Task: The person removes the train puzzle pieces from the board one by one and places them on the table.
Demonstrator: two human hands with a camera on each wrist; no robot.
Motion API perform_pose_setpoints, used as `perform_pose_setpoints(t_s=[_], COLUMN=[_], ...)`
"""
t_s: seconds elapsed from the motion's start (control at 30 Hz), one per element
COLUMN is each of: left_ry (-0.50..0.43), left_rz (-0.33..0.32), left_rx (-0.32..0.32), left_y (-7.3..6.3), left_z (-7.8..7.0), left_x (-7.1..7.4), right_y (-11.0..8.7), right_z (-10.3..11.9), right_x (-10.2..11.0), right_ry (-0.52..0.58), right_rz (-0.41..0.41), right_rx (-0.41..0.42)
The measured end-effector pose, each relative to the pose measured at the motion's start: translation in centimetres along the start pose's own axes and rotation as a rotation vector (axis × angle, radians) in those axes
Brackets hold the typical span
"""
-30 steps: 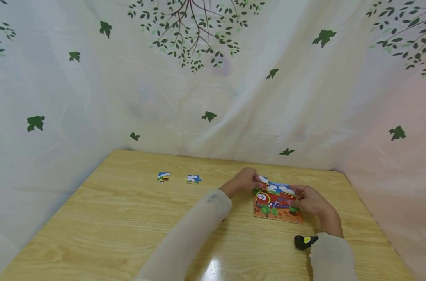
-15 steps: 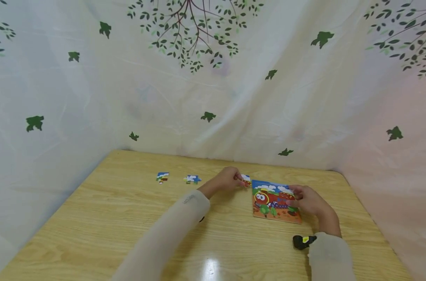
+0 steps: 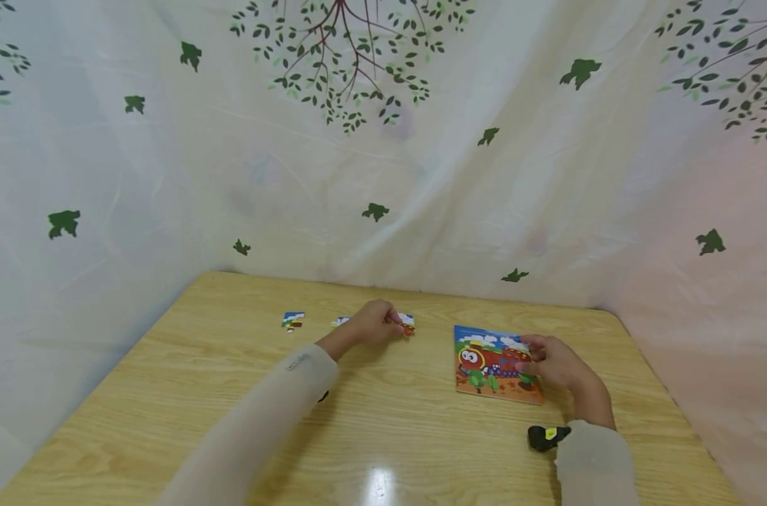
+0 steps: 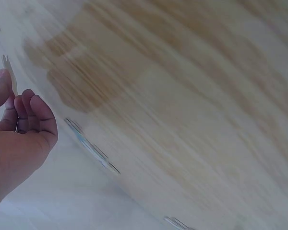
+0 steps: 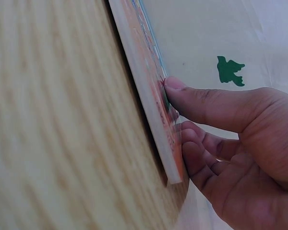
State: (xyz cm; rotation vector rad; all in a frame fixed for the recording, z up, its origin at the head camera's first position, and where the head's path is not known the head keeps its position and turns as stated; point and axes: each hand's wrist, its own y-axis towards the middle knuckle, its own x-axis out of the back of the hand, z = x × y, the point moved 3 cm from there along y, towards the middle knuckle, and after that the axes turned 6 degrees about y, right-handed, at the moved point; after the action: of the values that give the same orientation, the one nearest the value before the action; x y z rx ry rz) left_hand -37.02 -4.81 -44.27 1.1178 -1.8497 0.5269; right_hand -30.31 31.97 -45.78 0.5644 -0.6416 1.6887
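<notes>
A wooden worktop (image 3: pixel 383 436) fills the lower head view, its near edge cut off by the frame. At its 3 o'clock lies a picture board (image 3: pixel 488 384), its printed sky towards 12 and its orange ground towards 6. Its longer side, as seen here, runs from 9 to just past 3, and the printed red character's face sits at its 9 o'clock end. Its right side is partly covered by the right hand (image 3: pixel 557 362), whose thumb and bent fingers hold it there. The left hand (image 3: pixel 372 323), at the worktop's 12 o'clock, pinches a puzzle piece (image 3: pixel 408 322) between thumb and fingers, the piece jutting towards 3 with blue and white above, red below; its near end is hidden by the fingers.

Towards 9 lie a corner piece (image 3: pixel 292 320), in full view, and a middle piece (image 3: pixel 341 321), mostly hidden behind the left hand and wrist. The left wrist view shows pieces nearly edge-on, their prints hard to make out.

Half a second ago the left hand and its piece were just beside the board; they have moved towards 9, now well apart from it. Board and right hand have stayed put.
</notes>
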Motion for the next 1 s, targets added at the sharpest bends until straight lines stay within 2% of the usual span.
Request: perform_pose_setpoints(t_s=[0.2, 0.47, 0.73, 1.0], left_ry=[0.017, 0.052, 0.091, 0.121], left_rz=[-0.002, -0.006, 0.008, 0.015], left_rx=[0.019, 0.027, -0.001, -0.001], left_y=[-0.9, -2.0, -2.5, -2.5], left_z=[1.9, 3.4, 4.0, 4.0], left_x=[0.6, 1.5, 2.0, 2.1], right_y=[-0.1, -0.2, -0.1, 0.0], right_z=[-0.1, 0.1, 0.1, 0.0], right_x=[0.0, 0.0, 0.0, 0.0], right_ry=[0.01, 0.011, 0.017, 0.012], right_rz=[-0.002, -0.004, -0.002, -0.005], right_rx=[0.006, 0.004, 0.005, -0.015])
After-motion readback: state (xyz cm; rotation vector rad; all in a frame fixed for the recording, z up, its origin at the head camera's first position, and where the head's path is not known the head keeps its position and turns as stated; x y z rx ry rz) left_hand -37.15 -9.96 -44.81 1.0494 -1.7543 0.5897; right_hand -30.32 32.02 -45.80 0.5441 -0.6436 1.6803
